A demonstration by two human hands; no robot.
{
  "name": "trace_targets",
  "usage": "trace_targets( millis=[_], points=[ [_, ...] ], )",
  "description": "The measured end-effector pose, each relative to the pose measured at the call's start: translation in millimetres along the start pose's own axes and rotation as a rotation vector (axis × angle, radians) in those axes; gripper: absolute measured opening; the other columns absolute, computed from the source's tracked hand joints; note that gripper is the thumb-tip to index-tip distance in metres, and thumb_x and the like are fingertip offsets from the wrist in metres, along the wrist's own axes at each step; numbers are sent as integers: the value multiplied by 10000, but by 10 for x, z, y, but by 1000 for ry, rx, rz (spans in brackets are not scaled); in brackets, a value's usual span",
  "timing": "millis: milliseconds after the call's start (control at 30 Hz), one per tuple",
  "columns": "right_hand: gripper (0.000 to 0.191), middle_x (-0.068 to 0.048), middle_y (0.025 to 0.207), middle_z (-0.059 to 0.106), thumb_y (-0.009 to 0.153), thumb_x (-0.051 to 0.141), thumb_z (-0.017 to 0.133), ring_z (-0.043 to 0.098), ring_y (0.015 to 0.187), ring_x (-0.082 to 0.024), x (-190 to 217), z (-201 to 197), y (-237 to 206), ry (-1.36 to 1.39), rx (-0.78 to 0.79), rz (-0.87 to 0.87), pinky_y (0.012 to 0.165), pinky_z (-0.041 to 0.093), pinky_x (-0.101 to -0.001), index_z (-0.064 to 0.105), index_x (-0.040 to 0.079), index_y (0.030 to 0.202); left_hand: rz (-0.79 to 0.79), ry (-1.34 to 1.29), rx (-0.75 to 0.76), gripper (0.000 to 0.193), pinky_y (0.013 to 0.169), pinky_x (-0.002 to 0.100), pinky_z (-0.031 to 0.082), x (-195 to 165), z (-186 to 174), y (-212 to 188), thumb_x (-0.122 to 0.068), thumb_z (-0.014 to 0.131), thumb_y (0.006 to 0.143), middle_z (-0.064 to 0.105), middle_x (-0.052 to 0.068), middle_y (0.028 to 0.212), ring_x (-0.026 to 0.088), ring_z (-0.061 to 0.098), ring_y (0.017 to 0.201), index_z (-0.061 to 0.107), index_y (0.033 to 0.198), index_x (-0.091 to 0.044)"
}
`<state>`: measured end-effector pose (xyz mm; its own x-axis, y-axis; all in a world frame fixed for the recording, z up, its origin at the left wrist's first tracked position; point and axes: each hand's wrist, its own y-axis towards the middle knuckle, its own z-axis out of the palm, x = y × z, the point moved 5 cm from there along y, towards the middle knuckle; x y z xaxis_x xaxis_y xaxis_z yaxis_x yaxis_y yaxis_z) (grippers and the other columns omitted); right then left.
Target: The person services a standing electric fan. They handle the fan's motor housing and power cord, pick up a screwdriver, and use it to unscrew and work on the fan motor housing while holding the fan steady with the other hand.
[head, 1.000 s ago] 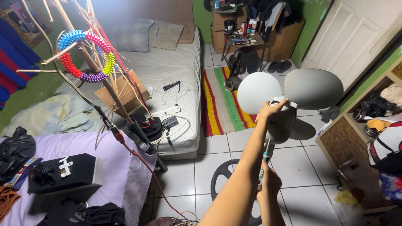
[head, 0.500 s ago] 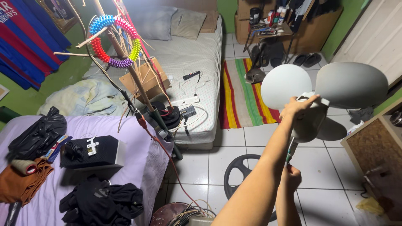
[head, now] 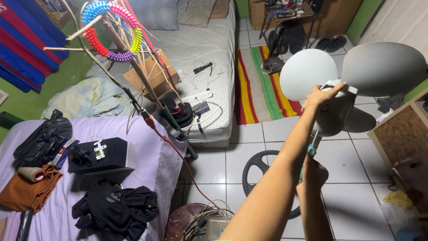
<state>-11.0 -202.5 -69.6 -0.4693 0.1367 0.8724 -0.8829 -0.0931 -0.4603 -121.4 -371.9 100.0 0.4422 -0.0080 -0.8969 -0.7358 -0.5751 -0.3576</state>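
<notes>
My left hand [head: 322, 94] is wrapped over the hub of the fan blade [head: 352, 80], fingers curled tight on the grey plastic. Below the fan, my right hand [head: 312, 173] closes round a thin screwdriver [head: 312, 149], teal at the grip; its tip vanishes behind the hub, so I can't see where it meets. The blades are smooth, rounded and matte, and the right one runs close to the frame edge. Under the fan, a black ring [head: 258, 176] lies on glossy white tiles, half hidden by my arm.
</notes>
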Motion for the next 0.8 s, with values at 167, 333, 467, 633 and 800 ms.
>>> trace_targets(
  millis=[167,333,467,633,800],
  points=[
    [431,-17,1098,675,960,459,603,679,944,-147,-10,90,-136,171,177,125,734,567,-338,619,134,1241,16,1,8,1316,1073,641,396,-10,-29,70,-904,649,475,547,284,1450,477,515,1347,448,1548,-168],
    [476,-50,1078,629,969,474,623,619,914,-167,-136,56,-96,163,149,256,695,512,-362,611,69,1218,-1,-15,16,1304,1071,624,409,-5,-4,76,-895,647,448,572,272,1422,464,538,1327,482,1513,-161],
    [533,-124,1065,609,1030,414,713,556,912,-188,-184,30,-79,-73,13,-63,685,458,-342,625,-97,1154,-11,-16,22,1302,1064,641,410,20,15,52,-879,661,458,506,287,1460,487,506,1338,466,1531,-166],
    [464,-101,1076,646,1002,371,701,611,942,-161,-267,122,-133,137,95,97,728,523,-309,618,-54,1169,34,-37,26,1330,1086,607,415,32,16,87,-892,677,479,502,323,1471,494,511,1345,465,1538,-116],
    [453,-89,1069,643,1014,365,686,612,929,-155,-128,182,-208,175,169,163,730,523,-306,615,-44,1195,-1,-12,9,1315,1092,633,375,35,-18,114,-878,671,466,510,286,1473,473,497,1354,458,1531,-138]
  ],
)
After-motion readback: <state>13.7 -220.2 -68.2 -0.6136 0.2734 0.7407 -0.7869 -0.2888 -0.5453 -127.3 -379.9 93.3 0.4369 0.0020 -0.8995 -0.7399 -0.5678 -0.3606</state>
